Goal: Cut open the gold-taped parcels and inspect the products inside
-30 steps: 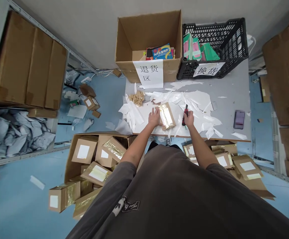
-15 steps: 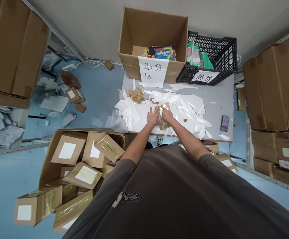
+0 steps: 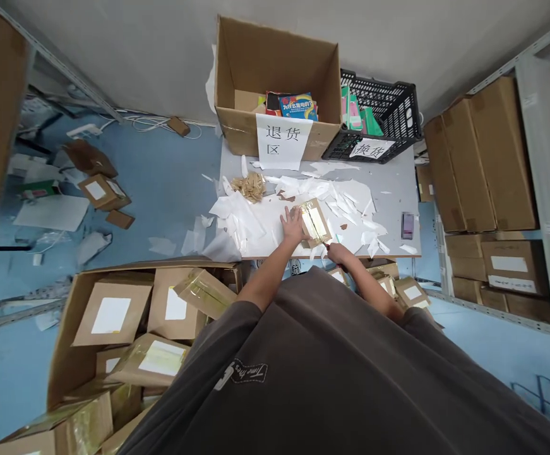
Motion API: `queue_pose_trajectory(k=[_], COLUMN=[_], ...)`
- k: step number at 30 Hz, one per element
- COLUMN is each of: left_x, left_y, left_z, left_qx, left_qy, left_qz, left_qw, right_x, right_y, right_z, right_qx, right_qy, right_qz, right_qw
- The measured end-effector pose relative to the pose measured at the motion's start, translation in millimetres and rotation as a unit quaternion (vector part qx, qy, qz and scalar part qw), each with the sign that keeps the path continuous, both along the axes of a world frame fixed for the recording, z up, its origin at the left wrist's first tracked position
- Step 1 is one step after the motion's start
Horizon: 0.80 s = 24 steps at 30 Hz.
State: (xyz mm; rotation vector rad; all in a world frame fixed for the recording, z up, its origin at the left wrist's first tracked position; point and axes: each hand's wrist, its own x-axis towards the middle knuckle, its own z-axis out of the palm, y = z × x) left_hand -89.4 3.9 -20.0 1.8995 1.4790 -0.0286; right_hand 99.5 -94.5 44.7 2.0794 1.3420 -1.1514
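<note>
A small cardboard box (image 3: pixel 316 222), with a white label and shiny tape, lies tilted on the white-covered table (image 3: pixel 277 222). My left hand (image 3: pixel 292 226) rests on its left side with the fingers spread. At the box's lower right edge, my right hand (image 3: pixel 337 253) is closed around a small box cutter (image 3: pixel 326 245); the fist hides most of it. The cutter's thin dark tip touches the edge near the taped seam. Torn white paper (image 3: pixel 241 218) and crumpled brown paper (image 3: pixel 251 187) lie around the box.
Behind stand a large carton (image 3: pixel 237 126) with booklets and a black crate (image 3: pixel 398 120) with green and pink packs. A phone (image 3: pixel 407 225) lies on the table's right. An open carton (image 3: pixel 61 344) of taped boxes sits at lower left. Shelves with cartons (image 3: pixel 487 158) flank the right.
My right hand has moved from the box's top down to its near right edge. The box has turned slightly, while my left hand stays on it. The camera view has shifted.
</note>
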Motion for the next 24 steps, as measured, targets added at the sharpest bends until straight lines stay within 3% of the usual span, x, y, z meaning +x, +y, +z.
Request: queue_pose_trajectory(k=[2,4,7,10,13,18,24], left_x=[-1,-4,-6,5,27,52,45], left_y=[-5,-12,-18,-15,-7,-2,-27], left_z=[-1.6,-4.7,-9.3,-9.2,-4.3,5.6,11.1], left_qx=[0.025,0.034,0.021,0.009,0.018,0.064,0.048], left_qy=[-0.042,-0.109,-0.171,-0.131,-0.033,0.048,0.070], left_qz=[-0.068,-0.181,-0.287,-0.286,-0.292,-0.280,-0.159], left_qw=[0.996,0.977,0.942,0.949,0.956,0.957,0.984], right_x=[15,24,25,19,20,33,55], right_y=[-5,-6,1,14,30,62,88], right_z=[-2.2,-10.4,-32.0,-52.0,-60.2,-62.3,-67.9], right_qx=[0.084,0.151,0.166,0.180,0.201,0.221,0.241], right_qy=[-0.029,-0.052,-0.048,-0.023,-0.005,0.042,0.154], right_qz=[-0.040,-0.088,-0.160,-0.204,-0.195,-0.125,-0.002], right_qw=[0.995,0.983,0.972,0.962,0.960,0.966,0.958])
